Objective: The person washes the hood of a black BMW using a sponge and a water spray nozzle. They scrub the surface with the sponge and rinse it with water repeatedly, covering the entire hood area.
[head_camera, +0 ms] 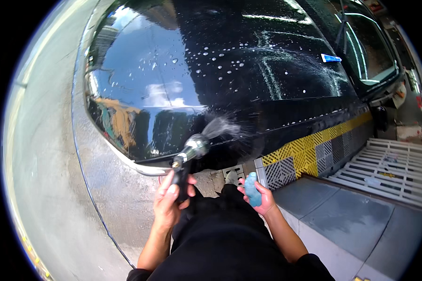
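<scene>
My left hand (169,202) grips the black handle of a spray gun (195,145) with a shiny metal head. Water fans out of it onto the side edge of a black car's hood (232,80), just ahead of me. Drops and streaks of water lie over the glossy hood, which mirrors sky and buildings. In my right hand (263,200), held low beside the car, is a blue-green lump (253,189), which looks like detailing clay. A blue and white tube (331,58) lies on the hood near the windshield.
A thin dark hose or cable (81,158) curves over the concrete floor at left. To the right are yellow and grey plastic floor grates (302,154), a white slatted rack (387,168) and a raised ledge with grey tiles (348,210). The car's side mirror (381,117) juts out beyond.
</scene>
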`<state>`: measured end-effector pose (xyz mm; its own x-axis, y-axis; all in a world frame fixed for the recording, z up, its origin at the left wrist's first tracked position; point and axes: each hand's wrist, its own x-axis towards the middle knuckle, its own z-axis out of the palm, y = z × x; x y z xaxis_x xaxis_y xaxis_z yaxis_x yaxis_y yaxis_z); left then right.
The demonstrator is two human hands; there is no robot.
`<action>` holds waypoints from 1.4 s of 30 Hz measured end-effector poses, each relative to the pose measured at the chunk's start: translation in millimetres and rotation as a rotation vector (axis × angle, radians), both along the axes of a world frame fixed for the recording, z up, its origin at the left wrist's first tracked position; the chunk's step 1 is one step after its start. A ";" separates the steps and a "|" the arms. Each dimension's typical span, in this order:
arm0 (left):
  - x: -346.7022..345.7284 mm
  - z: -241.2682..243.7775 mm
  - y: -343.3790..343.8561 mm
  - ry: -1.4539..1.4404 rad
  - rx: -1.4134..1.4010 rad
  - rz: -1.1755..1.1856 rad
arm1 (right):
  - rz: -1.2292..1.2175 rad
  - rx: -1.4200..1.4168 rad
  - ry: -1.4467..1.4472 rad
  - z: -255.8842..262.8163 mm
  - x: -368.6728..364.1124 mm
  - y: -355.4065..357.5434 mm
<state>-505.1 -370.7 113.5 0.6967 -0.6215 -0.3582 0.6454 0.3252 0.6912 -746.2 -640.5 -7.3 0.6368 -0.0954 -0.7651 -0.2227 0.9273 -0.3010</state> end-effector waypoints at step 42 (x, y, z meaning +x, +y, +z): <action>-167.6 51.6 -265.1 -0.456 -0.065 -0.418 | -0.403 0.098 0.525 -113.8 -380.7 -143.3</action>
<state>-672.7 -635.8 165.1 0.4637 -0.8854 -0.0337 0.3714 0.1597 0.9146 -1126.9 -783.8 -121.2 0.1069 -0.1619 -0.9810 0.0527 0.9862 -0.1570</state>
